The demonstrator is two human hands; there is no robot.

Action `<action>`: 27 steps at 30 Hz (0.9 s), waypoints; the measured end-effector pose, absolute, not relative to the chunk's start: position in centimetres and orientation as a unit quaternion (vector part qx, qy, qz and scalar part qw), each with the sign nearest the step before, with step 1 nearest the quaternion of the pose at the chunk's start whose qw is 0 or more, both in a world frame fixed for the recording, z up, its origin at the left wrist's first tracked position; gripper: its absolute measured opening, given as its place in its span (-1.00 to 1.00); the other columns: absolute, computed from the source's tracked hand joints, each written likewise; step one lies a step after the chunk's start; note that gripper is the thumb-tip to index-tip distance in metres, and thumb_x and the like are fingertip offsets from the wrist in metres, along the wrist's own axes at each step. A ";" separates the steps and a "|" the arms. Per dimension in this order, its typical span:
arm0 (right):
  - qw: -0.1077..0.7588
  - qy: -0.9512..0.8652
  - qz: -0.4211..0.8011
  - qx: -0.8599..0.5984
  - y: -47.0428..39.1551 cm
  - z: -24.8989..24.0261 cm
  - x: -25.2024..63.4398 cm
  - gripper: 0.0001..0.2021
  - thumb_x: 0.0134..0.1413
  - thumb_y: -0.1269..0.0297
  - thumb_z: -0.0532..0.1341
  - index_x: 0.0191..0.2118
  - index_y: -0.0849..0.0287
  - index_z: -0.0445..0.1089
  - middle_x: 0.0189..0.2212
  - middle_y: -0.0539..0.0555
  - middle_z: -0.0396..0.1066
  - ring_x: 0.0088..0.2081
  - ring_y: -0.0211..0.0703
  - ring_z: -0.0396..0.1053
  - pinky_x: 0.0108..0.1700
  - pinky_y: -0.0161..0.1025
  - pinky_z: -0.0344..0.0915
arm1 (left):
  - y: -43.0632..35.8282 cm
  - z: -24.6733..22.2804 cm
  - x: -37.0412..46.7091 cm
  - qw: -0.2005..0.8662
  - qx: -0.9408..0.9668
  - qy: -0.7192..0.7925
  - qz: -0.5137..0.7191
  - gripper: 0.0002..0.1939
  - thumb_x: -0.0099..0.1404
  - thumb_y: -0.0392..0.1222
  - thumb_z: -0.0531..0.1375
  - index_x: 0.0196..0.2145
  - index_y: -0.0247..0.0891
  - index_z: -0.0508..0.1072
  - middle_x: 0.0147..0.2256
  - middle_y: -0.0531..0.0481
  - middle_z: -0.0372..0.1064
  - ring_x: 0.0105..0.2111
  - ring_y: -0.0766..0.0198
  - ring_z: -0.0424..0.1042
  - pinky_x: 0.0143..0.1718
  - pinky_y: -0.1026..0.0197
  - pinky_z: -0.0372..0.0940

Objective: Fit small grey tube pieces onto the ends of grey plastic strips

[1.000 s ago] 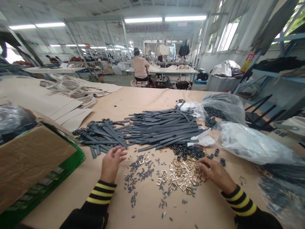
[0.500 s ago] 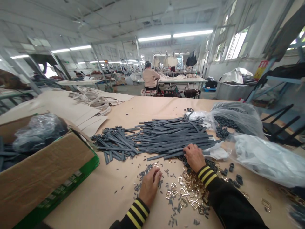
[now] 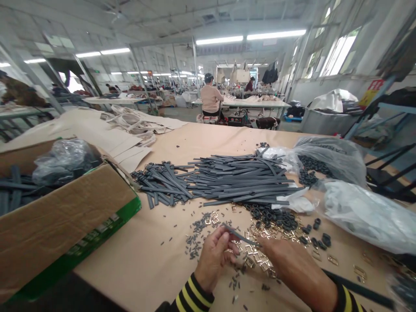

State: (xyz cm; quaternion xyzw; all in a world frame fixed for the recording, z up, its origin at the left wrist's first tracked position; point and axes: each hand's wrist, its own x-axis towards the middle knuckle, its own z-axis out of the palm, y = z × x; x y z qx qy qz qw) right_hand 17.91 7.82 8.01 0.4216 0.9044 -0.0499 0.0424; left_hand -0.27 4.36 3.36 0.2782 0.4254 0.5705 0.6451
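Observation:
My right hand (image 3: pixel 292 268) grips one thin grey strap (image 3: pixel 238 236). The strap runs under the hand and trails off toward the lower right. My left hand (image 3: pixel 212 258) pinches the strap's near tip between thumb and fingers. Both hands hover just above a scatter of gold metal buckles (image 3: pixel 256 258) and small dark tube pieces (image 3: pixel 195 238) on the tan table (image 3: pixel 156 260). A big pile of the same grey straps (image 3: pixel 234 180) lies beyond the hands. Black rings (image 3: pixel 276 216) lie in a heap at the pile's near right edge.
An open cardboard box (image 3: pixel 65 221) with straps and a plastic bag stands at the left. Plastic bags (image 3: pixel 360 212) lie at the right, one holding black rings (image 3: pixel 328 158). Beige sheets (image 3: pixel 107 138) lie at the back left. A person (image 3: pixel 210 99) sits at a far table.
My right hand pulled back from the strap pile with one strap in it. My left hand left the small pieces and rose to meet the strap's tip. The view shifted slightly left.

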 end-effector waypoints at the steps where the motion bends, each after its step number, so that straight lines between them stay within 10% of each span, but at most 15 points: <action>1: 0.068 0.896 -0.070 0.434 7.4 7.8 18.3 -0.78 0.00 0.50 -0.04 -0.37 0.09 0.29 -0.53 0.07 0.43 -0.54 -0.11 0.33 -0.57 -0.22 -0.14 | 4.0 3.0 0.0 0.666 0.264 0.410 0.565 -0.65 0.08 -0.05 0.18 -0.24 -0.34 0.30 -0.34 -0.10 0.37 -0.52 0.40 0.34 -0.62 0.41 0.22; 13: -0.087 0.747 -0.576 0.321 8.5 4.5 20.6 -0.67 0.16 0.08 -0.11 -0.28 0.18 0.27 -0.71 -0.15 0.08 -0.64 -0.33 0.05 -0.52 -0.36 0.03 | 3.7 0.9 0.5 0.513 0.322 0.585 0.540 -0.61 0.14 -0.03 0.09 -0.14 -0.33 0.21 -0.55 0.11 0.29 -0.73 0.52 0.18 -0.71 0.44 0.11; 27: -0.086 0.694 -0.626 0.345 8.4 3.1 19.0 -0.77 0.10 0.17 0.00 -0.35 0.21 0.30 -0.62 -0.10 0.25 -0.68 -0.41 0.08 -0.62 -0.43 -0.01 | 3.6 0.8 1.2 0.631 0.319 0.522 0.477 -0.68 0.13 0.01 0.08 -0.52 -0.34 0.22 -0.67 0.06 0.32 -0.79 0.48 0.22 -0.82 0.48 0.08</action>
